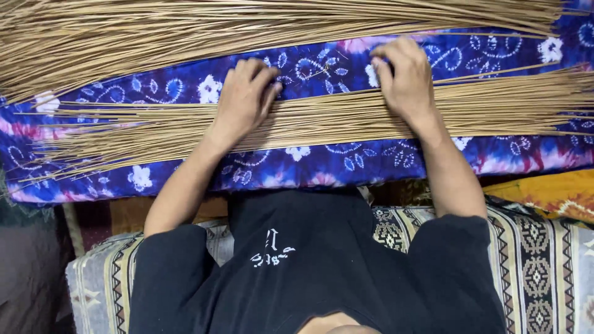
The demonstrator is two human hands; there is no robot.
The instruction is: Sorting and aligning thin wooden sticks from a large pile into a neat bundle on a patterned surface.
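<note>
Nearest: black shirt (309, 260) of the person, chest and both sleeves. Under it lies a woven patterned cushion (538, 266), striped, with an orange cloth (550, 192) at its far right.

Next out is the blue flowered cloth (322, 164), spread left to right across the whole view (what it covers is hidden).

On the middle of the cloth lies the near bundle of thin tan sticks (334, 117). It runs edge to edge and fans loose toward the cloth's left edge. Both hands are on it, well apart.
- Left hand (244, 99): palm down on the sticks, fingers loosely bent over the bundle's far side, gripping nothing.
- Right hand (405, 80): knuckles up, pressing on the sticks. Its fingers curl down at the far side with the tips hidden, so I cannot tell if they pinch a stick.

Along the cloth's far edge lies a far bundle of sticks (185, 31), thicker, touched by neither hand.

Step in hand, as a judgement: levelling or sorting the near bundle, with both hands holding it flat. A next move likely calls for light, even pressure and a fine fingertip pinch, since the sticks are thin and roll easily.
</note>
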